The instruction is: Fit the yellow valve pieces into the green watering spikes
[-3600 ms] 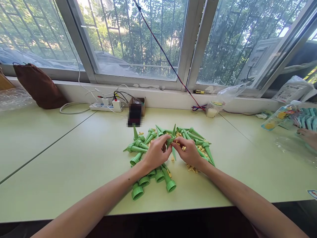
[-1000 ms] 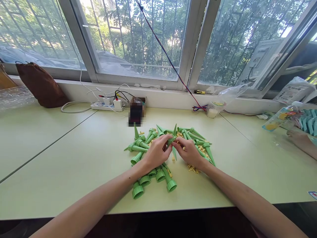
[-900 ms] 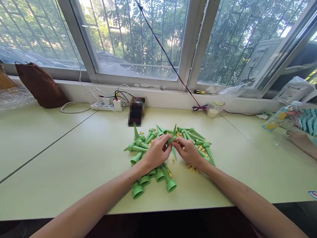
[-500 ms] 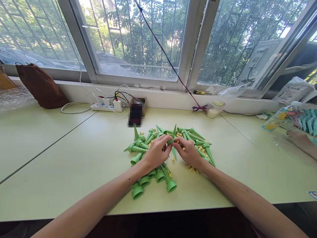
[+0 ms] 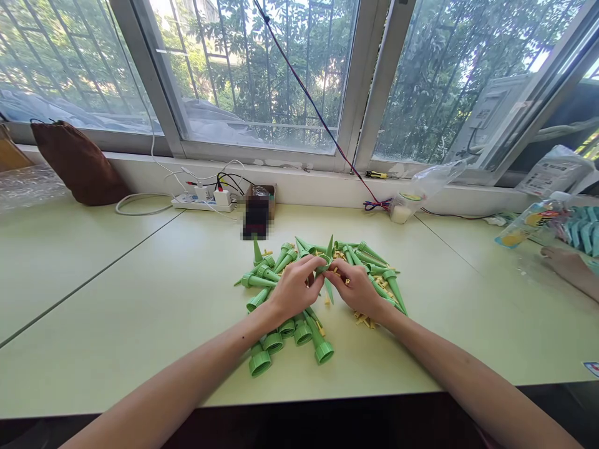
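My left hand (image 5: 296,284) is closed around the collar of a green plastic watering spike (image 5: 322,264), whose open end faces up towards me. Against the spike's side, my right hand (image 5: 354,285) pinches what looks like a small yellow plastic valve (image 5: 336,270); the fingertips cover most of it. More green watering spikes (image 5: 322,349) lie around both hands, several with their wide collars turned to the front edge. Loose yellow valves (image 5: 365,320) are scattered beneath and beside my right hand. Where valve and spike meet is hidden by my fingers.
Behind the pile are a small box (image 5: 267,194), a blurred dark object (image 5: 256,217) and a power strip (image 5: 201,199). A brown bag (image 5: 77,163) stands at left. On the right lie a plastic bottle (image 5: 531,221) and another person's hand (image 5: 564,262) by teal pieces (image 5: 583,231).
My hands stay in almost the same place, with only slight finger movement at the spike. The other person's hand at right has moved left and forward since the oldest frame.
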The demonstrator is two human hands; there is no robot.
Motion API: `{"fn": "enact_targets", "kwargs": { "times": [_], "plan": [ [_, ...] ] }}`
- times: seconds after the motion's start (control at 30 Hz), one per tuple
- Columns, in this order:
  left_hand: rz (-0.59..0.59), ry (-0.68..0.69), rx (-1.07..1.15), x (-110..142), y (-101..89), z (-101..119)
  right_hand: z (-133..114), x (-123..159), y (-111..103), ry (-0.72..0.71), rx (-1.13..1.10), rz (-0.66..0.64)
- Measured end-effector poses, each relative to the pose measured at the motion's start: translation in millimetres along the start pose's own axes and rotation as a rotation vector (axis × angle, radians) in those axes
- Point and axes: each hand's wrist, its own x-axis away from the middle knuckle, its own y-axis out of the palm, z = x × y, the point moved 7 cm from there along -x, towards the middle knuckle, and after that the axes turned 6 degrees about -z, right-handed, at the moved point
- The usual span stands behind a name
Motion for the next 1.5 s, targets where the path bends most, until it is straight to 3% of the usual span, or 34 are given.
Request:
{"fn": "enact_targets", "kwargs": {
  "times": [0.6,0.97,1.5],
  "plan": [
    [-0.011,-0.029,0.009,-0.5,-0.7,-1.3,-1.7,-0.2,1.2,0.004,0.008,-0.012],
    [-0.041,0.043,-0.072,-1.8,-1.7,4.2,-1.1,0.9,1.5,0.001,0.017,-0.020],
    [-0.056,0.043,-0.037,-2.0,-1.0,4.2,-2.8,1.2,0.5,0.002,0.009,-0.014]
  ]
}}
